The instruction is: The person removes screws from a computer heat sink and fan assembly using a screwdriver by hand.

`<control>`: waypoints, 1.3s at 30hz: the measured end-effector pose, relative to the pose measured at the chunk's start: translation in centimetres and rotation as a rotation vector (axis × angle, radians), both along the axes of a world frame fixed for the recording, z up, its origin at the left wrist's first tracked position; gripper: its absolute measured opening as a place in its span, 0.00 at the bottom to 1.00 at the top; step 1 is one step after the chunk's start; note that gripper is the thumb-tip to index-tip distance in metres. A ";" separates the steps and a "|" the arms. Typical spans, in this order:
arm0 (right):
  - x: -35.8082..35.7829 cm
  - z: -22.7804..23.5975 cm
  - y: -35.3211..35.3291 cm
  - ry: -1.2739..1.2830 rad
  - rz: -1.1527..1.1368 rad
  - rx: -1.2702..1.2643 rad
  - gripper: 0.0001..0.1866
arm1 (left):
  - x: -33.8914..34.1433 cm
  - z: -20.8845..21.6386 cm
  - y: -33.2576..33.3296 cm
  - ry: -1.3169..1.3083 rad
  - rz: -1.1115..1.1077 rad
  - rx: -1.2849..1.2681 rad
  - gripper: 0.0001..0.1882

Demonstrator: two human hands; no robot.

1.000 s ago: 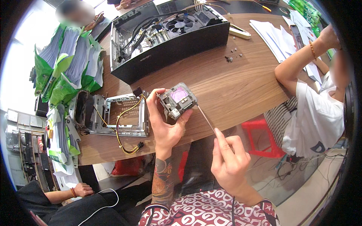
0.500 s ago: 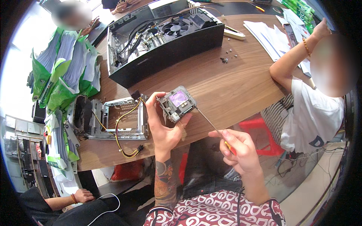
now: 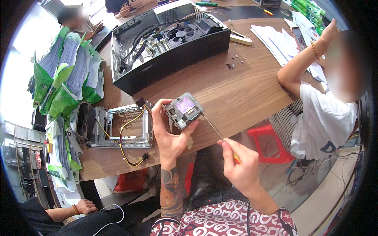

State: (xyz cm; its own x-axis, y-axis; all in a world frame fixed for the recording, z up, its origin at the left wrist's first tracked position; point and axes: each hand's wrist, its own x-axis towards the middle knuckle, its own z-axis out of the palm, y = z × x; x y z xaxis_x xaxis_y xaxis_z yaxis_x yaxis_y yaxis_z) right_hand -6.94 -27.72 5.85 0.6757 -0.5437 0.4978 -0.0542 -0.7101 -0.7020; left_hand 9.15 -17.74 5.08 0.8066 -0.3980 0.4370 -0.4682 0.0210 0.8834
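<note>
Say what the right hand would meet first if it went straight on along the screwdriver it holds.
Probably the small grey device in the left hand: the screwdriver in the right hand points at its right-hand edge and seems to touch it, though depth is unclear.

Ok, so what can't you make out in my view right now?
All in the head view:
Screwdriver handle: mostly hidden by your right hand.
Screwdriver tip: too small to tell whether it touches the grey device.
The grey device's underside: turned away from the camera, toward your left hand.
Loose screws: too small to tell their head types.
Person at the far side: cut off by the top edge.
</note>
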 end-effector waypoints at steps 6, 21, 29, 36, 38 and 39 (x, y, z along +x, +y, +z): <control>-1.2 1.9 -2.2 0.222 0.431 1.541 0.20 | 0.1 -0.1 0.2 -0.120 -0.017 0.055 0.40; -0.5 -0.1 0.8 0.121 -0.029 0.319 0.05 | 0.6 -0.9 0.3 -0.085 -0.061 0.015 0.41; -1.4 -0.6 -0.7 0.261 0.303 1.079 0.15 | 0.8 -1.0 0.2 -0.183 -0.019 -0.035 0.37; -2.3 -1.5 -2.4 0.095 0.846 2.163 0.20 | 0.7 -0.9 0.2 -0.122 -0.211 -0.103 0.40; -2.1 -1.2 -1.2 0.068 0.728 2.046 0.23 | 0.6 -1.1 0.0 -0.072 -0.255 -0.115 0.40; -2.0 -0.9 -0.6 0.071 0.718 2.048 0.23 | 0.6 -1.1 0.0 -0.068 -0.259 -0.113 0.41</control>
State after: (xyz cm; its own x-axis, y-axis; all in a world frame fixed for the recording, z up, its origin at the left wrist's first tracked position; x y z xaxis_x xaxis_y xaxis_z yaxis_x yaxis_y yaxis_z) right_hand -8.93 -28.29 4.98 0.9375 0.1442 -0.3166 -0.2467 0.9172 -0.3128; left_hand 9.78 -17.77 4.00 0.6518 -0.5327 0.5398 -0.4920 0.2446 0.8355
